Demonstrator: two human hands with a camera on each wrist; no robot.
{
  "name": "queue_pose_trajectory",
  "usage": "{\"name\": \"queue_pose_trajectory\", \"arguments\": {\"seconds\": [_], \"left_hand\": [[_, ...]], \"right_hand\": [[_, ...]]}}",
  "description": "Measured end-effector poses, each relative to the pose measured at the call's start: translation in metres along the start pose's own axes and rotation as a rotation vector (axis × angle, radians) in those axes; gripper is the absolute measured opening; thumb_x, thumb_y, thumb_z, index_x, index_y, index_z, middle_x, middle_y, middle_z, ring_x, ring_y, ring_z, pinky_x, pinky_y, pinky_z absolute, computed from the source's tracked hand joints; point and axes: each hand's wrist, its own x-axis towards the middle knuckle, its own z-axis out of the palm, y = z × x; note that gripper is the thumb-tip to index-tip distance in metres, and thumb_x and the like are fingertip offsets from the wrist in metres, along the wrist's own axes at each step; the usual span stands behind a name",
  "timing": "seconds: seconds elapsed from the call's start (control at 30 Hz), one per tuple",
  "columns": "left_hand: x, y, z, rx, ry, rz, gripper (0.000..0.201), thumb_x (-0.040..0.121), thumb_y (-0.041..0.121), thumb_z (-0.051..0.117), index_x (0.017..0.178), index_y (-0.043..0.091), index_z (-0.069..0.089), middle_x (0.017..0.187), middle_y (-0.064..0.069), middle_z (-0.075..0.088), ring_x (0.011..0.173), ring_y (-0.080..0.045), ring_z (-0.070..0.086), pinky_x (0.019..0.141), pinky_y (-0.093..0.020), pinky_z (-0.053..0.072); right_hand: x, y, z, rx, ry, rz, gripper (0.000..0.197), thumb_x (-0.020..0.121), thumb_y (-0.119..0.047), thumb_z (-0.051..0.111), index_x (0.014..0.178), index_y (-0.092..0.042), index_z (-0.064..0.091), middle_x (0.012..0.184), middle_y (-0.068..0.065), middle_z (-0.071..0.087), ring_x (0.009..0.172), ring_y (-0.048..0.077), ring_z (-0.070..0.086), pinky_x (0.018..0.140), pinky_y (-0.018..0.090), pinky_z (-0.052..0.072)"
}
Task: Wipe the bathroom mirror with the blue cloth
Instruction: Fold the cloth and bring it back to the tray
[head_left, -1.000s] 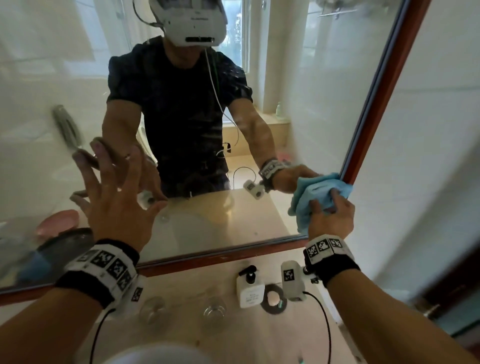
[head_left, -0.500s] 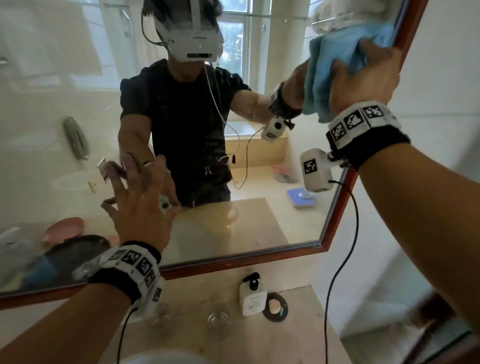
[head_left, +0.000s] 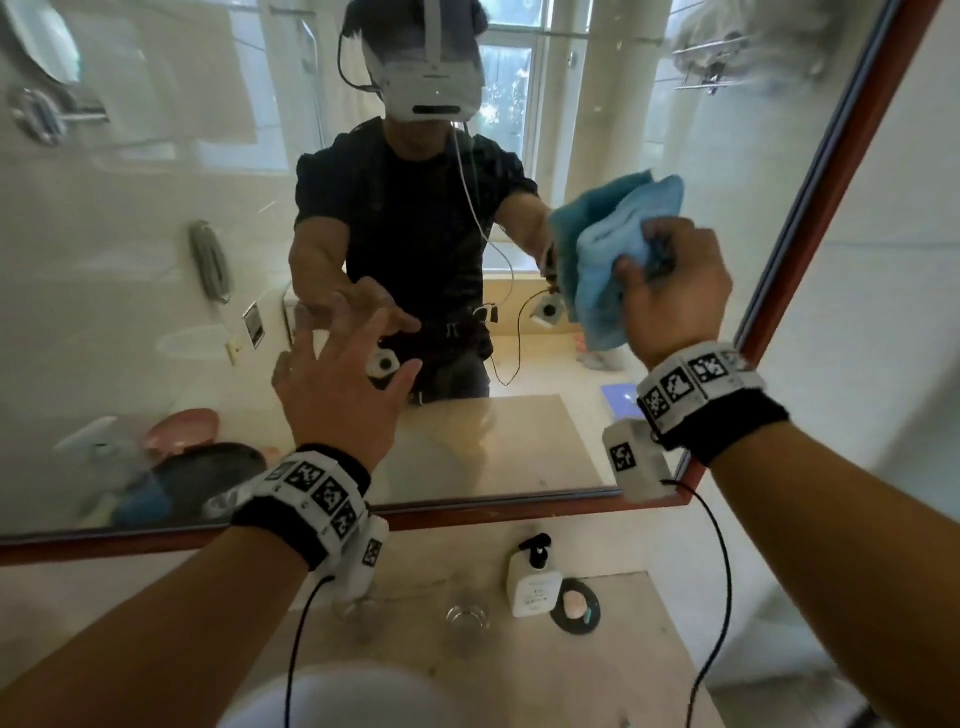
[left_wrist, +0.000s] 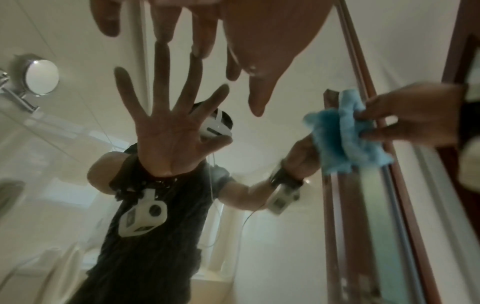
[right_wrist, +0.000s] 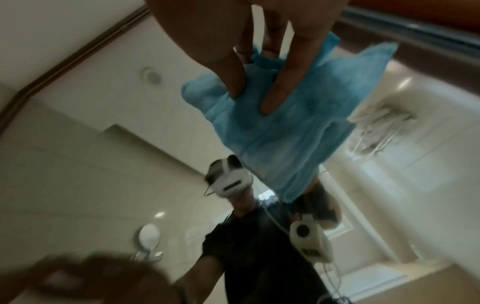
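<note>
The bathroom mirror (head_left: 156, 291) has a red-brown frame (head_left: 810, 218). My right hand (head_left: 657, 270) grips the bunched blue cloth (head_left: 602, 265) and holds it against the glass at mid height, near the mirror's right edge. In the right wrist view two fingers (right_wrist: 278, 86) press into the blue cloth (right_wrist: 272, 133). The left wrist view shows the blue cloth (left_wrist: 342, 142) pinched beside the frame. My left hand (head_left: 337, 364) is spread open, its fingertips (left_wrist: 200, 45) touching the glass left of centre, holding nothing.
Below the mirror a beige counter (head_left: 613, 691) carries a white pump bottle (head_left: 535, 577), a dark round soap dish (head_left: 575, 607) and two clear glasses (head_left: 467, 616) (head_left: 358, 610). A white basin rim (head_left: 332, 696) is at the bottom. A tiled wall (head_left: 883, 312) stands right of the frame.
My right hand carried the cloth from the mirror's lower right corner up to its top right, then back down to mid height. The left hand stayed spread on the glass.
</note>
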Motion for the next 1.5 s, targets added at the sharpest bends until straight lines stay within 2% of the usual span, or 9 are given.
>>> {"name": "queue_pose_trajectory", "arguments": {"seconds": [0.13, 0.3, 0.57, 0.67, 0.83, 1.07, 1.3, 1.4, 1.5], "left_hand": [[-0.009, 0.011, -0.028, -0.412, -0.114, -0.041, 0.052, 0.083, 0.06, 0.061, 0.129, 0.034, 0.062, 0.129, 0.005, 0.064, 0.119, -0.013, 0.058, 0.104, -0.035, 0.045], [-0.036, 0.016, -0.062, -0.798, -0.28, 0.056, 0.042, 0.085, 0.043, 0.068, 0.122, 0.022, 0.067, 0.108, 0.015, 0.071, 0.097, 0.005, 0.065, 0.083, -0.012, 0.05], [-0.076, -0.047, -0.099, -0.827, -0.176, -0.003, 0.011, 0.091, 0.026, 0.066, 0.086, 0.034, 0.061, 0.078, 0.011, 0.066, 0.074, -0.005, 0.063, 0.069, -0.023, 0.051], [-0.096, -0.071, -0.113, -0.821, -0.209, -0.048, 0.016, 0.088, 0.029, 0.063, 0.084, 0.013, 0.064, 0.075, -0.006, 0.066, 0.07, -0.018, 0.062, 0.065, -0.036, 0.049], [-0.132, -0.103, -0.138, -0.746, -0.348, -0.089, 0.011, 0.088, 0.028, 0.063, 0.08, 0.035, 0.062, 0.07, 0.017, 0.065, 0.068, 0.006, 0.057, 0.065, -0.013, 0.043], [-0.199, -0.15, -0.161, -0.788, -0.202, -0.453, 0.024, 0.092, 0.023, 0.061, 0.113, 0.014, 0.07, 0.108, -0.004, 0.073, 0.103, -0.022, 0.068, 0.09, -0.044, 0.054], [-0.268, -0.189, -0.204, -0.767, -0.074, -0.834, 0.015, 0.095, 0.011, 0.06, 0.106, 0.01, 0.07, 0.097, 0.0, 0.075, 0.088, -0.008, 0.071, 0.074, -0.019, 0.055], [-0.285, -0.217, -0.214, -0.66, -0.057, -0.942, 0.013, 0.092, 0.019, 0.065, 0.103, 0.013, 0.069, 0.097, -0.002, 0.074, 0.092, -0.016, 0.07, 0.08, -0.028, 0.057], [-0.301, -0.249, -0.214, -0.649, -0.151, -1.045, 0.025, 0.085, 0.015, 0.071, 0.109, 0.009, 0.067, 0.104, -0.011, 0.072, 0.099, -0.027, 0.069, 0.088, -0.043, 0.057]], "right_hand": [[-0.065, -0.026, 0.024, 0.148, -0.118, -0.128, 0.028, 0.085, -0.023, 0.07, 0.109, -0.012, 0.062, 0.101, 0.008, 0.06, 0.085, 0.018, 0.055, 0.073, 0.023, 0.042], [-0.128, -0.077, 0.035, 0.334, -0.216, -0.141, 0.029, 0.082, -0.025, 0.069, 0.108, -0.015, 0.062, 0.1, 0.004, 0.059, 0.084, 0.011, 0.053, 0.072, 0.002, 0.035], [-0.201, -0.131, 0.044, 0.465, -0.338, -0.214, 0.029, 0.088, -0.03, 0.066, 0.114, -0.018, 0.064, 0.107, -0.001, 0.053, 0.097, 0.015, 0.057, 0.08, 0.028, 0.052], [-0.222, -0.134, 0.045, 0.513, -0.436, -0.162, 0.044, 0.087, -0.027, 0.067, 0.128, -0.024, 0.052, 0.121, -0.001, 0.049, 0.096, 0.018, 0.058, 0.074, 0.035, 0.054], [-0.245, -0.138, 0.046, 0.501, -0.768, -0.078, 0.083, 0.08, -0.036, 0.072, 0.147, -0.033, 0.023, 0.138, -0.007, 0.047, 0.095, 0.018, 0.065, 0.082, 0.041, 0.057], [-0.3, -0.163, 0.071, 0.471, -1.057, -0.097, 0.045, 0.076, -0.037, 0.077, 0.114, -0.03, 0.054, 0.099, -0.013, 0.063, 0.089, 0.01, 0.063, 0.08, 0.038, 0.056], [-0.386, -0.197, 0.091, 0.353, -1.38, -0.107, 0.021, 0.082, -0.052, 0.06, 0.095, -0.038, 0.052, 0.093, -0.006, 0.069, 0.082, 0.017, 0.068, 0.077, 0.045, 0.057], [-0.411, -0.21, 0.11, 0.225, -1.42, -0.211, 0.028, 0.079, -0.063, 0.041, 0.098, -0.043, 0.046, 0.087, -0.01, 0.067, 0.073, 0.014, 0.065, 0.07, 0.04, 0.057], [-0.43, -0.226, 0.125, 0.152, -1.437, -0.189, 0.012, 0.095, -0.033, 0.05, 0.103, -0.025, 0.052, 0.086, -0.006, 0.058, 0.067, 0.006, 0.051, 0.056, 0.007, 0.039]]}}
